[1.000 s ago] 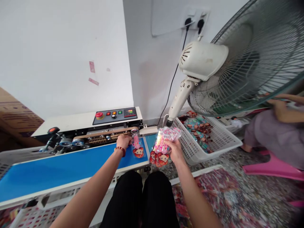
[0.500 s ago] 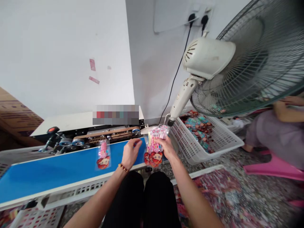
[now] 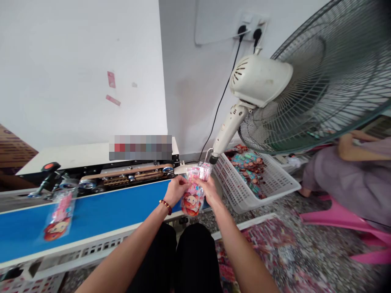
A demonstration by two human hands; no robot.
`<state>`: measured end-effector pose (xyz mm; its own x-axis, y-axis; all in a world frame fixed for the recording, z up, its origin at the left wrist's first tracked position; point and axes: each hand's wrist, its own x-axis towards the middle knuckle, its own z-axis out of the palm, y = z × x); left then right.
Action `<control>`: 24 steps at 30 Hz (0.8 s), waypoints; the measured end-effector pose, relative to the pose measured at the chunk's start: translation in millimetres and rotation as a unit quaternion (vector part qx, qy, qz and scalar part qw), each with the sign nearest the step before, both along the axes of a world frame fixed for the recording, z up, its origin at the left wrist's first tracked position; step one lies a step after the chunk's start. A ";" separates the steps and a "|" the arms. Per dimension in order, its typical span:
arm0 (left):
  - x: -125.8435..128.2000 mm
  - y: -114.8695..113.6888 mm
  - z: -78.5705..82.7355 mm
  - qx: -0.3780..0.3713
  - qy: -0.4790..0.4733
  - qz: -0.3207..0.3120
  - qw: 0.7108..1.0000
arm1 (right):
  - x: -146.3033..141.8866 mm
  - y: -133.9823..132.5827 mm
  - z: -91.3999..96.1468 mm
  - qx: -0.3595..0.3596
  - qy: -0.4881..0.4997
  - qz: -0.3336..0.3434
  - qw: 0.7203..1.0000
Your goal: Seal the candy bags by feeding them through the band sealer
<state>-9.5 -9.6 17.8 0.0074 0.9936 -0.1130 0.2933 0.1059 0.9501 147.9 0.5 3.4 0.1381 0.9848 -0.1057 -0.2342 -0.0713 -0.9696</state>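
My right hand [image 3: 209, 190] grips a stack of clear plastic packets [image 3: 192, 201], pink with a red-haired cartoon figure at the lower end. Over the right end of the blue conveyor belt [image 3: 122, 207], my left hand [image 3: 177, 189], with a beaded bracelet on its wrist, has its fingers pinched at the stack's left edge. Whether it has one packet between the fingertips is too small to tell. Farther left on the belt lies a single packet [image 3: 59, 215] of the same kind, its upper end by the machine's rollers.
Behind the belt stands the sealing machine [image 3: 131, 175] with rollers and a brown band. A large fan [image 3: 259, 77] leans in from the right. White baskets of packets, one upright basket [image 3: 227, 183] among them, stand on the floor. A person [image 3: 336, 179] sits by a pink stool [image 3: 336, 211].
The single packet has travelled left along the belt. My left hand has moved right to the stack, and its fingers now meet the packets. The view has shifted slightly.
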 end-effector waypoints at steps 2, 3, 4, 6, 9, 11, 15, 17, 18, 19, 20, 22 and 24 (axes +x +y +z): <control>0.6 3.1 -2.5 -0.025 -0.059 -0.001 0.998 | 2.6 -1.2 2.4 0.001 0.006 0.018 1.000; 0.4 4.0 -3.0 -0.042 -0.085 0.005 0.996 | 4.3 -1.6 3.5 -0.002 0.012 0.030 0.999; 0.0 4.3 -3.0 -0.063 -0.109 0.012 0.992 | 6.0 -1.8 4.3 -0.006 0.017 0.039 0.999; -1.5 3.6 -1.8 -0.102 -0.148 0.029 0.983 | 9.2 -1.7 4.6 -0.015 0.019 0.051 0.998; -4.9 1.7 -0.3 -0.118 -0.185 0.067 0.973 | 12.5 -0.7 1.8 -0.020 0.011 0.055 0.998; -7.9 1.4 -0.8 -0.129 -0.203 0.094 0.966 | 13.3 0.0 -0.9 -0.020 0.010 0.054 0.998; -16.2 5.0 -3.7 -0.149 -0.169 0.128 0.966 | 11.6 -0.2 -2.2 -0.022 0.005 0.031 0.999; -20.8 8.1 -4.0 -0.147 -0.102 0.129 0.975 | 10.0 -1.0 -0.6 -0.027 -0.004 0.021 0.999; -22.9 9.7 -3.8 -0.147 -0.070 0.124 0.979 | 9.4 -1.4 0.1 -0.029 -0.009 0.014 0.999; -24.9 11.1 -3.5 -0.149 -0.046 0.119 0.981 | 9.1 -1.7 0.4 -0.030 -0.012 0.007 0.999; -26.5 12.1 -3.1 -0.149 -0.031 0.119 0.981 | 9.0 -1.8 0.4 -0.032 -0.012 0.000 0.999; -29.7 12.8 -2.2 -0.149 -0.014 0.138 0.979 | 9.8 -1.3 -1.0 -0.035 -0.004 -0.011 0.999; -33.8 11.4 -1.0 -0.145 0.002 0.166 0.976 | 11.4 -0.5 -3.0 -0.036 0.005 -0.016 0.999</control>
